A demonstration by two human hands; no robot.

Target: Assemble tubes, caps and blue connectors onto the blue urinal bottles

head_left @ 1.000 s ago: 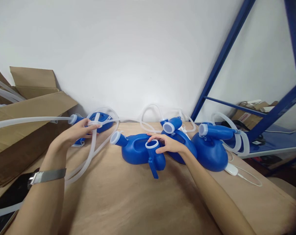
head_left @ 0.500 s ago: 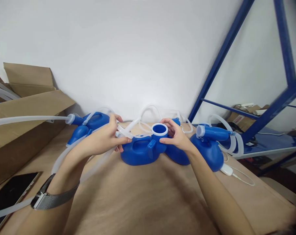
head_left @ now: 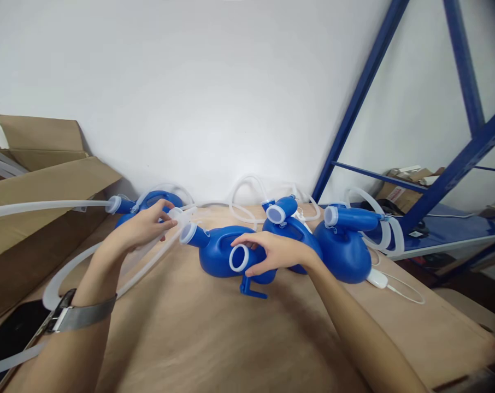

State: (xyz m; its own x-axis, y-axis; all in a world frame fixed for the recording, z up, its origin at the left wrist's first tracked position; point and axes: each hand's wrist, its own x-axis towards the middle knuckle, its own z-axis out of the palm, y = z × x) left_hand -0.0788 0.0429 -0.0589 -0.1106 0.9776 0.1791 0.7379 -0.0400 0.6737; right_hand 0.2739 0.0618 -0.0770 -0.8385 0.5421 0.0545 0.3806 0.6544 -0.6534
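Observation:
In the middle of the table a blue plastic bottle [head_left: 221, 254] with a moulded handle sits tilted. My right hand [head_left: 276, 254] is closed around its blue neck [head_left: 251, 258], whose open white rim faces me. A small blue L-shaped piece [head_left: 253, 293] hangs below that neck. At the bottle's left side is a blue spout with a translucent cap [head_left: 189, 233]; whether it is joined to the bottle I cannot tell. My left hand [head_left: 149, 225] pinches a translucent plastic tube [head_left: 177, 216] at its end, left of that spout.
More blue bottles stand on the right [head_left: 341, 254], behind my right hand [head_left: 299, 232] and at left [head_left: 161, 199]. Clear hoses [head_left: 247, 183] curl along the wall. An open cardboard box [head_left: 54, 185] and a dark tablet [head_left: 16, 327] are at left, a blue shelf frame [head_left: 354, 109] at right.
My right hand has turned the bottle's neck from facing up to facing me, lower and further left. My left hand has moved left with the tube, away from the bottle.

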